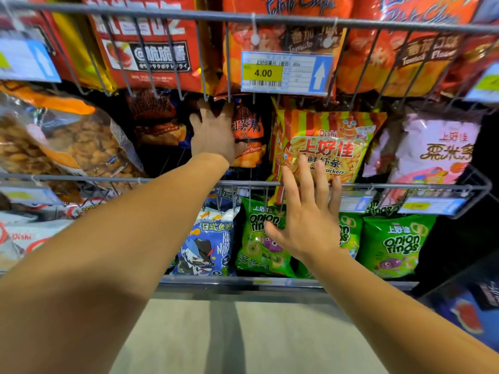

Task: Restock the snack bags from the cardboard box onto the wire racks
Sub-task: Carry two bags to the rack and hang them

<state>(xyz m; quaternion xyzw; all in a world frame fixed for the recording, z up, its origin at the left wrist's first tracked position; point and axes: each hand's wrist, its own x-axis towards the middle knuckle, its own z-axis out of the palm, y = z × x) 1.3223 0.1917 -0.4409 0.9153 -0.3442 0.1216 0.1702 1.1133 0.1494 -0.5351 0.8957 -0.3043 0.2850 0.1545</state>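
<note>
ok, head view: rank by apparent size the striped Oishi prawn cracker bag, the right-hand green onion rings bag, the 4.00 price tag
1. Red-and-yellow striped Oishi prawn cracker bag, largest.
2. Right-hand green onion rings bag.
3. White-and-blue 4.00 price tag, close to the onion rings bag; it hangs nearer the camera, so this order is unsure.

Left hand (213, 130): fingertips gone up behind the upper rack's bottom wires (205, 97), so can't tell if they grip anything. It covers the left part of the dark barbecue chips bag (249, 136).

Right hand (307, 211) hides the lower corner of the striped prawn cracker bag (328, 147) and part of an onion rings bag (256, 244).

Price tags on the middle rail (429, 206) too blurred to read. Tag at the left edge (25, 60) cut off. Top-row bags cropped by the frame.
</note>
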